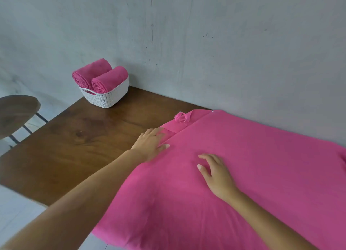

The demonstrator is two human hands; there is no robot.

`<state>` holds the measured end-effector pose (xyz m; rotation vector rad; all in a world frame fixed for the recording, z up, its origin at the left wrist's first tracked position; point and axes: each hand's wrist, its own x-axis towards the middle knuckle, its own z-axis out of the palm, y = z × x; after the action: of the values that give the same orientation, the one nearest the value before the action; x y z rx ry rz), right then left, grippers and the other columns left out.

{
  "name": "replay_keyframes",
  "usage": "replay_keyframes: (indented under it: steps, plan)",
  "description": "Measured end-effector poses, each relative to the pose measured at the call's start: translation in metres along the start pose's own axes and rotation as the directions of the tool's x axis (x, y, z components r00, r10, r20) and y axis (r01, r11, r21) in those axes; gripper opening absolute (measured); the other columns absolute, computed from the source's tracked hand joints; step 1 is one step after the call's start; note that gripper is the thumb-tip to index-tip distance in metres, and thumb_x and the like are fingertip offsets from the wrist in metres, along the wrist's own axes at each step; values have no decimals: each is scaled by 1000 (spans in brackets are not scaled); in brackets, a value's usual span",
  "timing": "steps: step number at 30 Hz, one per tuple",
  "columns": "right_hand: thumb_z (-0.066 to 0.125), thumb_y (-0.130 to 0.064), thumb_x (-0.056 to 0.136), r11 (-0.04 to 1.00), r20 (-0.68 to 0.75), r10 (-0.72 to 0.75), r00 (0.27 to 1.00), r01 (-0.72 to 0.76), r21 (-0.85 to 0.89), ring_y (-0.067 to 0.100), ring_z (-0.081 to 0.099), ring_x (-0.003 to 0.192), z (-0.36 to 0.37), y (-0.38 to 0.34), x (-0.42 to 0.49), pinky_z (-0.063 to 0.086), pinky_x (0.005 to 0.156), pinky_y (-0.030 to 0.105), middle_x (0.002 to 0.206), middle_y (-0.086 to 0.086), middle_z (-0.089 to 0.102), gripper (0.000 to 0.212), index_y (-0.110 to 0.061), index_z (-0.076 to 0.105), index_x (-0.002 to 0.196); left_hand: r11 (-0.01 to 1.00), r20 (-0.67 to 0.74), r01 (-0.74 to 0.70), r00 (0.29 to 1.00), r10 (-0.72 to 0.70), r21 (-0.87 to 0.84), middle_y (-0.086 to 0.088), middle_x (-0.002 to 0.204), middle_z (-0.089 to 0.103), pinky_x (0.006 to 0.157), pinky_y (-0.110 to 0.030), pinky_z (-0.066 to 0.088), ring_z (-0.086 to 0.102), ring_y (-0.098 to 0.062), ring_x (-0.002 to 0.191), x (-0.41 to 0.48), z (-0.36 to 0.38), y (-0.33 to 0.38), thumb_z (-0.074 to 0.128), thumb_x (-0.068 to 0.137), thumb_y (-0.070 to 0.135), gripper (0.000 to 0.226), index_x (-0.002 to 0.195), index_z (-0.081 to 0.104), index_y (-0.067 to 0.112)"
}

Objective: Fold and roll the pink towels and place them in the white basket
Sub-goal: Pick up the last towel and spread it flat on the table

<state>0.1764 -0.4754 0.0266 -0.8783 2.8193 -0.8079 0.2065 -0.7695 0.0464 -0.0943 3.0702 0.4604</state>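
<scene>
A large pink towel (252, 165) lies spread flat over the right half of the wooden table (74, 141), folded double, with its near edge hanging off the front. My left hand (149, 143) rests flat on the towel's left edge, fingers apart. Palm down on the cloth a little to the right is my right hand (215, 174), fingers spread. A loose hem strip with a small knot (180, 117) sticks up at the towel's far left corner. The white basket (106, 97) stands at the table's far left corner and holds two rolled pink towels (97, 77).
A grey wall runs right behind the table and the basket. A round dark wooden stool (16, 113) with black metal legs stands off the table's left side. Pale floor shows at the lower left.
</scene>
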Motion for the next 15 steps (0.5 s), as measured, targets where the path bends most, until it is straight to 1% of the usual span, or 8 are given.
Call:
replay_keyframes:
  steps: [2, 3, 6, 9, 11, 13, 14, 15]
  plan:
    - [52, -38, 103, 999, 45, -18, 999, 16, 35, 5, 38, 134, -4, -3, 24, 33, 116, 30, 140, -12, 49, 38, -25, 55, 138, 999, 25, -23, 999, 22, 29, 6, 164, 24, 118, -42, 27, 24, -23, 146, 18, 0, 0, 41, 103, 56, 54, 149, 45, 27]
    - [52, -37, 103, 999, 76, -36, 996, 33, 36, 4, 37, 135, -6, -5, 38, 31, 117, 27, 141, -12, 47, 37, -25, 55, 138, 998, 39, -38, 999, 36, 49, 6, 165, 23, 118, -43, 26, 23, -23, 147, 27, 0, 0, 40, 103, 57, 56, 149, 45, 26]
    - [53, -33, 103, 995, 110, -93, 990, 95, -7, 8, 34, 138, -11, -15, 88, 25, 113, 20, 143, -8, 45, 38, -21, 55, 139, 991, 64, -94, 994, 88, 96, 6, 164, 25, 118, -43, 24, 21, -22, 148, 45, 3, -4, 37, 102, 60, 57, 148, 47, 27]
    - [54, -30, 103, 993, 73, -113, 991, 115, -23, 13, 38, 136, -16, -30, 134, 29, 112, 25, 142, -4, 49, 36, -18, 57, 136, 983, 68, -159, 986, 153, 90, 10, 160, 34, 117, -40, 24, 23, -17, 147, 53, 6, -12, 31, 101, 62, 58, 146, 50, 31]
    - [54, -27, 103, 992, 48, -119, 992, 121, -32, 15, 39, 135, -16, -40, 160, 32, 113, 29, 140, -3, 50, 31, -17, 60, 132, 975, 69, -202, 978, 195, 97, 12, 157, 37, 117, -39, 24, 25, -15, 146, 54, 5, -19, 19, 96, 69, 70, 146, 49, 33]
    - [54, -24, 102, 989, 47, -121, 991, 125, -81, 18, 37, 137, -13, -47, 181, 32, 113, 33, 144, -1, 48, 26, -19, 64, 126, 966, 80, -238, 970, 231, 104, 11, 158, 37, 117, -38, 24, 26, -14, 146, 54, 5, -25, 8, 89, 79, 86, 147, 49, 30]
    - [53, -22, 102, 985, 69, -108, 992, 116, -125, 20, 34, 140, -10, -49, 190, 31, 113, 35, 149, 0, 45, 25, -20, 66, 123, 961, 85, -254, 966, 246, 106, 11, 158, 37, 116, -37, 25, 26, -14, 146, 55, 5, -28, 5, 87, 80, 91, 147, 49, 28]
    - [53, -21, 102, 977, 105, -94, 990, 112, -181, 22, 30, 143, -7, -51, 198, 29, 115, 37, 154, 0, 41, 25, -21, 67, 123, 956, 85, -272, 961, 264, 106, 10, 158, 38, 116, -36, 25, 27, -15, 145, 56, 5, -30, 3, 86, 77, 92, 146, 50, 25]
